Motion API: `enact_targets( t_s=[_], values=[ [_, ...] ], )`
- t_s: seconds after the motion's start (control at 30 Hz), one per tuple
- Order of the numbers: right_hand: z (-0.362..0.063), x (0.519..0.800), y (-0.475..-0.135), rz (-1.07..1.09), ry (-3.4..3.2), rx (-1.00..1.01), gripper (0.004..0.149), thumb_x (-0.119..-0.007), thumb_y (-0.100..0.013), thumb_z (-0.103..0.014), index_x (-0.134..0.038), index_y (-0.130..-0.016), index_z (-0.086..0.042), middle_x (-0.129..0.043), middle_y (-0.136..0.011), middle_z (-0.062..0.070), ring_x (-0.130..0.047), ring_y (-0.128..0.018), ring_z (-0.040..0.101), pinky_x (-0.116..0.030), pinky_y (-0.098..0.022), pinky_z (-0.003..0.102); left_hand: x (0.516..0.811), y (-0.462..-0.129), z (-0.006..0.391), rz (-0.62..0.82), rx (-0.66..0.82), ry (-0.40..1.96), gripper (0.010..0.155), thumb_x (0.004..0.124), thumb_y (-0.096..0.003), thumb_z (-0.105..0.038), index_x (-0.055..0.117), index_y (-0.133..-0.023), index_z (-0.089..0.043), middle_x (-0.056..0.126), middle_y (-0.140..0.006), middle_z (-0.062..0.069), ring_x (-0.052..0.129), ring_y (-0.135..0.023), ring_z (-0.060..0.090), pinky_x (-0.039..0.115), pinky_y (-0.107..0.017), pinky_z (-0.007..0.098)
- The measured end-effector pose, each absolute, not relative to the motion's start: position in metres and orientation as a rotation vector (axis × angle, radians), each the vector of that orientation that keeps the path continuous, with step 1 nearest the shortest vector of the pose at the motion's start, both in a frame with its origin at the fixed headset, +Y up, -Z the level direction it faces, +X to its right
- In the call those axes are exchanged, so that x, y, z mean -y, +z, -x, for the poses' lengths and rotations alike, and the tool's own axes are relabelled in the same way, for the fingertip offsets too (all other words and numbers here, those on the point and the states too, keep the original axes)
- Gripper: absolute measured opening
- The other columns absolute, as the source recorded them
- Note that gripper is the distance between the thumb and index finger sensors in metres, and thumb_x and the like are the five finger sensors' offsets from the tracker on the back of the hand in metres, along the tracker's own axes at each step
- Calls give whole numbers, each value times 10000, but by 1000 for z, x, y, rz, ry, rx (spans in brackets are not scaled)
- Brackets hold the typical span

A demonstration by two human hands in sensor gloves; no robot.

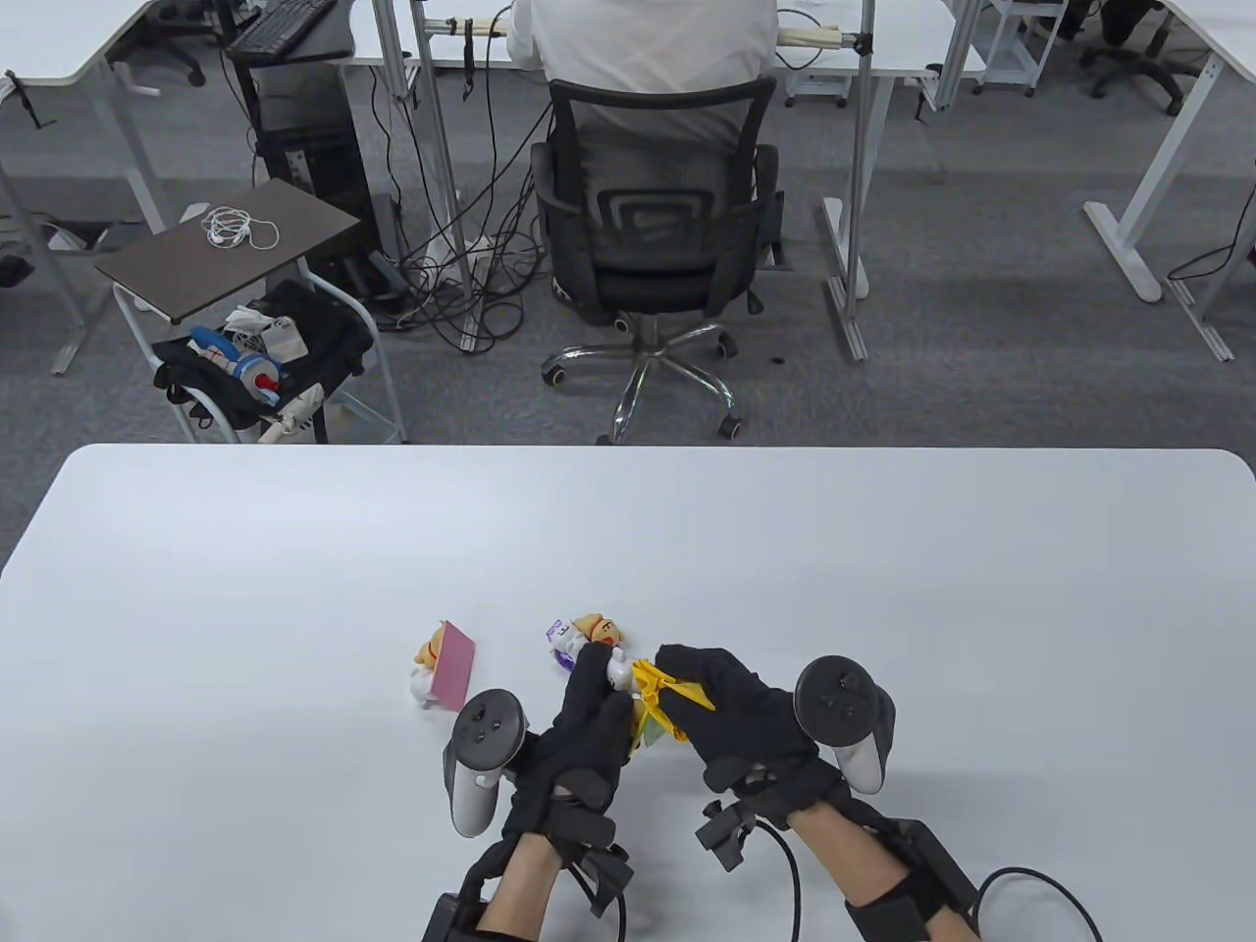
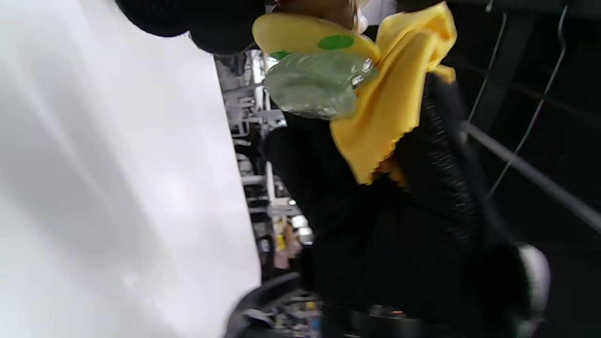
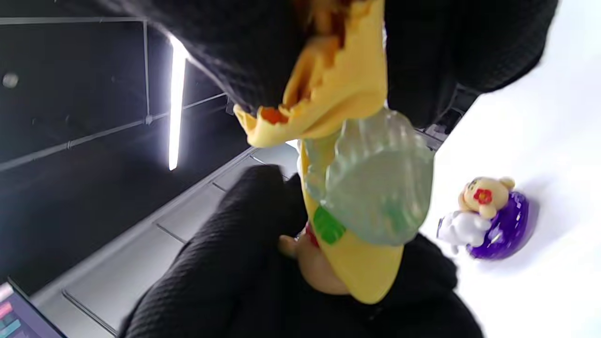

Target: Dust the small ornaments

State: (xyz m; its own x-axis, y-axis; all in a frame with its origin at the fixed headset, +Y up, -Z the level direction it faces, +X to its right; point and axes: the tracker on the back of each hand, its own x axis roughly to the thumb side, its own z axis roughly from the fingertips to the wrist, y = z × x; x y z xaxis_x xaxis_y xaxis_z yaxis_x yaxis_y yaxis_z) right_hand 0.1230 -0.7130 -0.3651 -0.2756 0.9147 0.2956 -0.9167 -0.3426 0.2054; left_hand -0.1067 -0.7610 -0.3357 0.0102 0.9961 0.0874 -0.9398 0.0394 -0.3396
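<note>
My left hand (image 1: 597, 699) holds a small figurine (image 1: 622, 671) up off the table; it has a yellow base with green dots (image 2: 314, 37) on a clear greenish stand (image 3: 380, 192). My right hand (image 1: 699, 693) grips a bunched yellow cloth (image 1: 669, 693) and presses it against the figurine. The cloth also shows in the left wrist view (image 2: 389, 103) and the right wrist view (image 3: 338, 89). A second figurine on a purple base (image 1: 577, 640) stands on the white table (image 1: 883, 608) just beyond my hands; it also shows in the right wrist view (image 3: 488, 218).
A third figurine with a pink card (image 1: 444, 671) stands on the table left of my left hand. Beyond the table's far edge are an office chair (image 1: 653, 245) with a seated person and a small cart (image 1: 265, 334).
</note>
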Motion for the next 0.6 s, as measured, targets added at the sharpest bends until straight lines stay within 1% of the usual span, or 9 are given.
enact_targets(
  t_s=[0.1, 0.17, 0.23, 0.27, 0.37, 0.43, 0.47, 0.53, 0.6],
  values=[
    [-127, 718, -367, -396, 1837, 14, 501, -853, -484, -294, -753, -956, -158, -786, -824, 146, -945, -729, 428, -802, -554, 574, 771, -340, 113, 264, 366, 1754, 635, 424, -606, -537, 173, -1118, -256, 472, -1130, 189, 778, -754, 265, 701, -584, 473],
    [-129, 718, -369, -393, 1786, 11, 500, -853, -484, -294, -756, -955, -156, -790, -820, 150, -950, -727, 418, -807, -554, 566, 777, -342, 112, 302, 360, 1905, 581, 439, -613, -494, 250, -1121, -283, 509, -1145, 153, 799, -751, 279, 705, -589, 486],
    [-130, 716, -368, -394, 1749, 19, 499, -860, -481, -290, -766, -951, -151, -799, -813, 155, -958, -714, 418, -815, -545, 562, 784, -342, 110, 295, 311, 1962, 531, 474, -629, -482, 309, -1112, -336, 586, -1131, 80, 860, -716, 202, 770, -575, 427],
    [-129, 714, -368, -408, 1755, 35, 497, -862, -481, -289, -769, -950, -153, -800, -813, 156, -956, -712, 423, -813, -545, 564, 786, -341, 108, 304, 309, 1990, 538, 487, -636, -486, 289, -1111, -330, 592, -1124, 65, 866, -709, 188, 778, -571, 415],
    [-126, 708, -366, -455, 1777, 68, 492, -875, -470, -286, -791, -938, -157, -821, -804, 155, -978, -700, 414, -835, -534, 552, 791, -341, 102, 416, 306, 2044, 744, 518, -625, -595, 69, -1089, -226, 553, -1095, 108, 875, -626, 172, 792, -489, 384],
    [-120, 705, -362, -502, 1783, 45, 484, -896, -464, -271, -817, -926, -151, -841, -799, 156, -976, -695, 432, -828, -528, 566, 795, -340, 96, 498, 314, 2053, 818, 450, -587, -728, 112, -1112, -200, 551, -1098, 164, 882, -659, 231, 795, -492, 402],
    [-117, 702, -358, -526, 1865, 89, 481, -907, -458, -278, -832, -919, -164, -856, -797, 143, -979, -687, 429, -826, -524, 566, 797, -340, 94, 504, 347, 2093, 791, 435, -585, -737, 218, -1131, -208, 596, -1085, 184, 892, -716, 285, 807, -514, 419],
    [-114, 697, -352, -575, 2005, 165, 472, -933, -449, -299, -859, -903, -196, -884, -792, 111, -930, -737, 405, -770, -548, 576, 795, -340, 96, 500, 344, 2143, 743, 483, -597, -701, 237, -1134, -248, 579, -1108, 182, 788, -911, 407, 779, -613, 489],
    [-108, 692, -343, -668, 2138, 269, 473, -947, -437, -344, -873, -889, -224, -908, -774, 80, -873, -793, 369, -715, -590, 591, 792, -340, 99, 455, 324, 2072, 688, 494, -610, -668, 265, -1140, -292, 560, -1125, 183, 743, -947, 431, 769, -638, 501]
  ],
)
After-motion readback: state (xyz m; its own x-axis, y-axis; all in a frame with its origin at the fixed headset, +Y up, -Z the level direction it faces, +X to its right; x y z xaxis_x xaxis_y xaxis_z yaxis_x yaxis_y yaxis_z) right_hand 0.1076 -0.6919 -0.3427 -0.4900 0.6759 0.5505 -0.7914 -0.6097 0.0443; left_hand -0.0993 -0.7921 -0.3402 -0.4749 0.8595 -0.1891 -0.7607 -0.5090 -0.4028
